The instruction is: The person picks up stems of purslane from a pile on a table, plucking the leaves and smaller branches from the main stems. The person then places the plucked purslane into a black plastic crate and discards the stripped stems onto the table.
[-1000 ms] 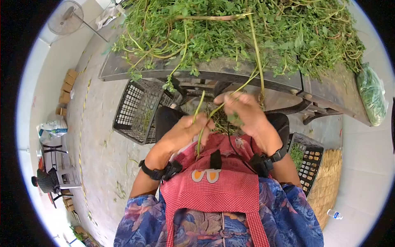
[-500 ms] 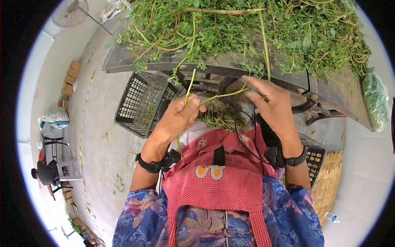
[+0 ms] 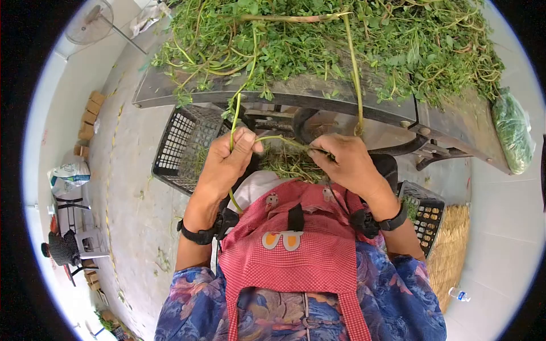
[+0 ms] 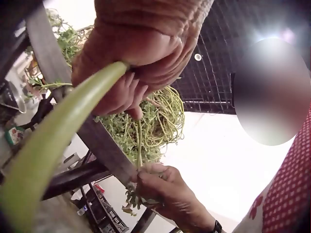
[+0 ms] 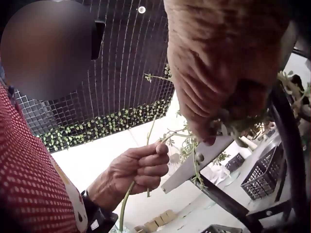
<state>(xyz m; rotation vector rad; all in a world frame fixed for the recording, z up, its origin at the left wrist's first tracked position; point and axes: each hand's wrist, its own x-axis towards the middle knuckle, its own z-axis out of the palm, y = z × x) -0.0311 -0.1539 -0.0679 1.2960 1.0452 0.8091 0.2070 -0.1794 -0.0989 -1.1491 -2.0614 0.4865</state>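
Observation:
The left hand (image 3: 226, 161) is curled round a long green stem (image 3: 235, 116), whose ends stick out above and below the fist. From its thumb and fingertips a thinner side stem (image 3: 278, 137) runs across to the right hand (image 3: 348, 165), which pinches its other end. In the left wrist view, the thick stem (image 4: 63, 131) passes close to the camera, and the right hand (image 4: 172, 194) holds leafy bits (image 4: 136, 198). The right wrist view shows the left hand (image 5: 138, 170) gripping the stem, with small leaves hanging beneath the right hand (image 5: 218, 73).
A heap of leafy green stems (image 3: 307, 45) covers the table (image 3: 284, 91) ahead. Black crates (image 3: 176, 149) stand below at both sides. Cut stems (image 3: 290, 165) lie low between the knees. A filled plastic bag (image 3: 512, 131) hangs at the table's right end. Someone (image 3: 60, 247) sits far left.
The left hand has moved left with the stem. The right hand, whose fingers were extended half a second ago, has come lower and pinches the side stem.

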